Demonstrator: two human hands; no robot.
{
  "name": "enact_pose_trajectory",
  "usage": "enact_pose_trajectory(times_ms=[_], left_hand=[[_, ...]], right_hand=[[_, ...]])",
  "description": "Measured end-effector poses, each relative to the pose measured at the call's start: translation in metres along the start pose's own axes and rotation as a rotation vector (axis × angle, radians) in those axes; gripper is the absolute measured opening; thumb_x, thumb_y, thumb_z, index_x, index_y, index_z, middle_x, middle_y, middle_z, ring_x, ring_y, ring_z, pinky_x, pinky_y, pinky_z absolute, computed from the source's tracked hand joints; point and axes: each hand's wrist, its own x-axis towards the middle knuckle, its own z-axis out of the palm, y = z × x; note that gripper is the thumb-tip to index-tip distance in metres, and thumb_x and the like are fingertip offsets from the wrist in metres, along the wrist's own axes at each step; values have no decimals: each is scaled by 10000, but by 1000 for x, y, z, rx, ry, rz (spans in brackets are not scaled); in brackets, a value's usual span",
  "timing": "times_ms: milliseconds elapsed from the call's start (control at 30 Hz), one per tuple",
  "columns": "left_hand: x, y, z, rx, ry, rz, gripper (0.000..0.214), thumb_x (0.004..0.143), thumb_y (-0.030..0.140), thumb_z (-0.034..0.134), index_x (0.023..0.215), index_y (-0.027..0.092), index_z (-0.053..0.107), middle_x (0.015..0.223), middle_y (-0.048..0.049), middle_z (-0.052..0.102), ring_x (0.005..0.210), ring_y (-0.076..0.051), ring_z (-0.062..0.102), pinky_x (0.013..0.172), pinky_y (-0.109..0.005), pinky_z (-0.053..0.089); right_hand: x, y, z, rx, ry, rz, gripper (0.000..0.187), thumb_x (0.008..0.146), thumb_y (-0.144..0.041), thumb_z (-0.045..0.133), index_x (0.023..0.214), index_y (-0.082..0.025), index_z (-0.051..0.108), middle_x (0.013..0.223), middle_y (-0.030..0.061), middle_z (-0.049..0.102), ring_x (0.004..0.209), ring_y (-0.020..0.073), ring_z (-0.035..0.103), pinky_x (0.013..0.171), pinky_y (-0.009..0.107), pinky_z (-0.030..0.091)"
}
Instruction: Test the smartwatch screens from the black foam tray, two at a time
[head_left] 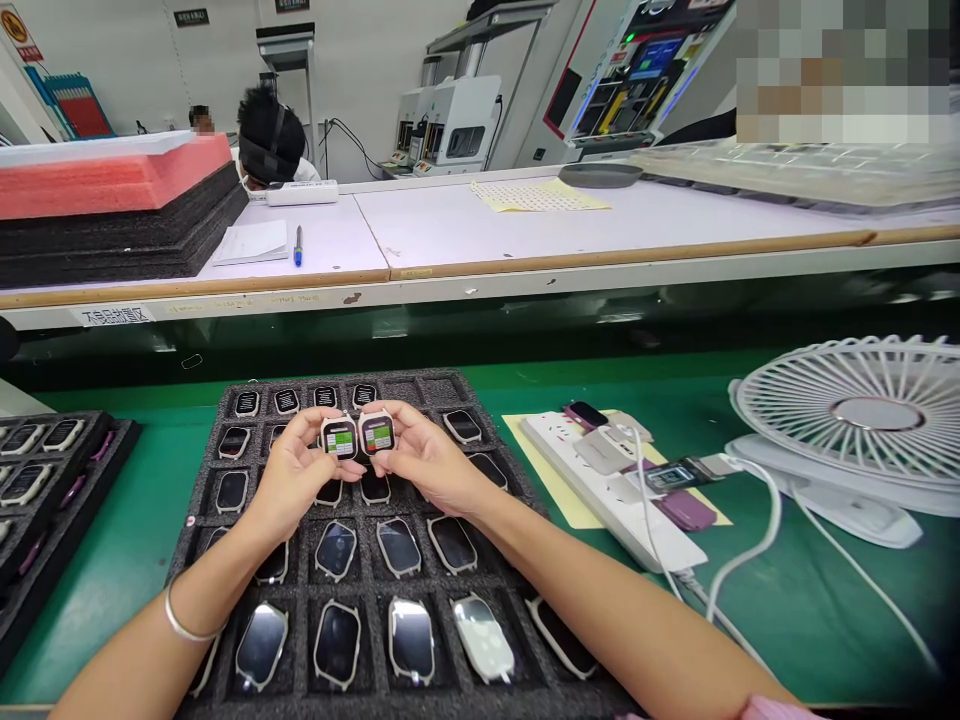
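Above a dark foam tray (pixel 367 590) of watches, a person's left hand (pixel 304 460) pinches the left watch (pixel 340 438) between thumb and fingers; the right hand (pixel 420 455) likewise grips the right watch (pixel 376 432) close beside it. Both screens show green patches, their lettering seemingly too small to read.
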Motion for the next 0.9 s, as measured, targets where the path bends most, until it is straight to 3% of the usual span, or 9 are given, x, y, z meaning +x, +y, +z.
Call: enact_pose_trajectory(times_ms=[100, 267, 600, 900], left_hand=[[-1, 1, 0, 3, 4, -42, 384, 728, 236, 724, 1076, 194, 568, 1033, -31, 652, 642, -150, 728, 681, -327, 628], [-3, 3, 0, -38, -4, -91, 337, 817, 418, 664, 1041, 176, 596, 958, -32, 655, 645, -181, 732, 648, -346, 621], [-4, 5, 0, -54, -23, -101, 339, 715, 253, 665, 1038, 177, 594, 923, -8, 670, 650, -194, 743, 657, -332, 626], [-3, 4, 1, -55, -20, -87, 330, 722, 261, 682, 1031, 178, 601, 936, -7, 663, 636, -197, 743, 641, -325, 630]], right_hand=[[0, 0, 1, -10, 25, 11, 394, 734, -182, 791, 1082, -228, 613, 894, -20, 583, 625, 72, 538, 580, 215, 487], [1, 0, 1, 58, 92, 100, 272, 829, -381, 724, 1022, -207, 643, 792, -9, 586, 573, 86, 523, 494, 211, 443], [1, 0, 0, 43, 60, 67, 324, 764, -332, 792, 1023, -207, 641, 853, -20, 599, 507, 49, 511, 489, 212, 434], [-1, -4, 1, 31, 30, 49, 318, 758, -253, 774, 1036, -206, 626, 848, -24, 595, 535, 57, 532, 520, 216, 441]])
